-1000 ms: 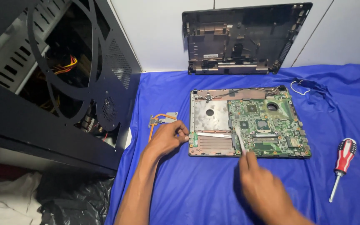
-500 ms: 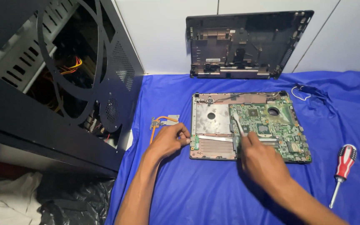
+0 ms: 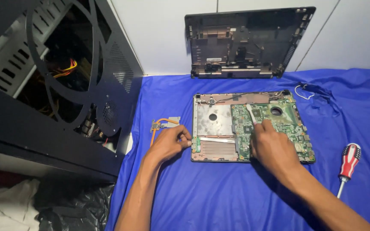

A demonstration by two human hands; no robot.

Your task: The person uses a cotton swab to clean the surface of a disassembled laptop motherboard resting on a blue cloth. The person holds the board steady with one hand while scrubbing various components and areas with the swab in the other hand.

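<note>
The right hand (image 3: 273, 147) pinches a slim white tool (image 3: 251, 114), its tip on the green circuit board (image 3: 275, 128) in the opened laptop base (image 3: 213, 128) on the blue cloth (image 3: 219, 196). The left hand (image 3: 170, 143), fingers curled, steadies the base's left edge.

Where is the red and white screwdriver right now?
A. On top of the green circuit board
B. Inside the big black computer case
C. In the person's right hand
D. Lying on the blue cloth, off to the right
D: the red and white screwdriver lies alone on the blue cloth, well apart from the right hand, which rests over the green circuit board.
</note>
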